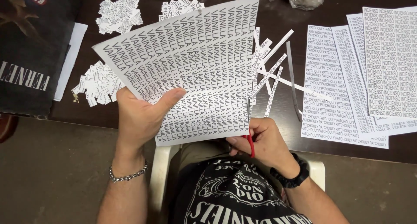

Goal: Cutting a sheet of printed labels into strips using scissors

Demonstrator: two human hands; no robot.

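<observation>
Cutting of a printed sheet (195, 72) into strips appears to be the step in hand: the left hand (141, 115) pinches the sheet's lower left edge, thumb on top and fingers beneath, holding it tilted above the dark table (278, 22). The right hand (260, 141), closed around red-handled scissors (250, 143), sits at the sheet's lower right corner; the blades are hidden. The next cut would, in my judgement, need the sheet held taut; cut strips (271, 72) lie just beyond the right hand.

White sheet (195, 67) lined with black printed rows — red-handled scissors (250, 145) — dark brown table (278, 19), black wristwatch (295, 176).
</observation>
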